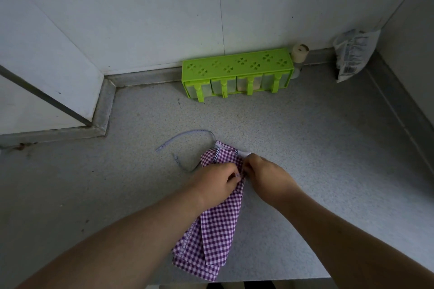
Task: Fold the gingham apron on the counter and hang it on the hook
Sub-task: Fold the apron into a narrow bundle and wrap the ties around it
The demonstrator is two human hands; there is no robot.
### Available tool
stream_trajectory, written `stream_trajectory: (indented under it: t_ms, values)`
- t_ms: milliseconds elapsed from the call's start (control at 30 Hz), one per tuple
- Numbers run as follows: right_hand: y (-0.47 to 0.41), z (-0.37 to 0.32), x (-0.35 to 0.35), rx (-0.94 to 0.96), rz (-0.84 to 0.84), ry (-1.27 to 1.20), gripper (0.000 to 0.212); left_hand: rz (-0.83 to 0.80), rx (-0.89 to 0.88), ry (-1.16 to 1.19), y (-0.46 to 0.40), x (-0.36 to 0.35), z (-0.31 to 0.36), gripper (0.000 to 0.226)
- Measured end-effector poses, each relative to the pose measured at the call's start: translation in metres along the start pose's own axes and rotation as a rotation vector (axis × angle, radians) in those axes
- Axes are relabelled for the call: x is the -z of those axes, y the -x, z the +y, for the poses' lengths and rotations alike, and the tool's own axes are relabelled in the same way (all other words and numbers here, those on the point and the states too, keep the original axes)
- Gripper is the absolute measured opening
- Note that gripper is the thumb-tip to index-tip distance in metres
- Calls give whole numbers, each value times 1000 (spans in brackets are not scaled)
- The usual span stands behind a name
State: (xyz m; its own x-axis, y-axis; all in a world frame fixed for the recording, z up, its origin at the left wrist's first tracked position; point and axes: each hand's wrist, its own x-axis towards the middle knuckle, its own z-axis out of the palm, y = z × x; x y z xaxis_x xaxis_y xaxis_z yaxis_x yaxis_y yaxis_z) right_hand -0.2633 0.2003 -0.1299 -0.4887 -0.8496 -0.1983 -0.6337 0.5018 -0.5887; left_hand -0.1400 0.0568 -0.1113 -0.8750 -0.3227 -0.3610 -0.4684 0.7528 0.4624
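Observation:
A purple-and-white gingham apron (215, 230) lies folded into a long narrow strip on the grey speckled counter (305, 148), running from the middle toward the front edge. Its pale strap (185, 135) loops out to the left at the far end. My left hand (215, 184) rests on the strip near its top and pinches the fabric. My right hand (267, 177) pinches the same fold from the right, fingertips meeting the left hand's. No hook is in view.
A green spice rack (237, 75) with several clear drawers stands against the back wall. A small cream-capped jar (299, 54) sits beside it. A printed plastic bag (352, 54) leans in the right corner. A raised ledge (103, 105) borders the counter's left.

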Motion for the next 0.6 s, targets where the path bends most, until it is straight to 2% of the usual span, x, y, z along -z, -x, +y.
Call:
stream_trajectory:
  t_ms: [67,133,267,400,467,500,600]
  values:
    - [-8,-5,-4,-5,5,36,23,12,14,-7,-2,1,2,12]
    - [-10,-6,-15,-9,80,73,24,6,43,9,-6,2,2,13]
    - [1,-7,-26,-48,165,-61,16,-14,58,29,-12,4,1,15]
    - [9,-8,-23,-71,56,-235,21,-27,31,50,-13,5,-1,14]
    - [8,-15,-16,-128,-39,-293,16,-24,24,64,-14,6,-3,13]
    - [5,-17,-13,-159,-94,-294,10,-29,31,73,-15,7,-4,14]
    - [-5,-23,-5,-191,-228,-182,10,-76,63,99,-19,8,-3,18]
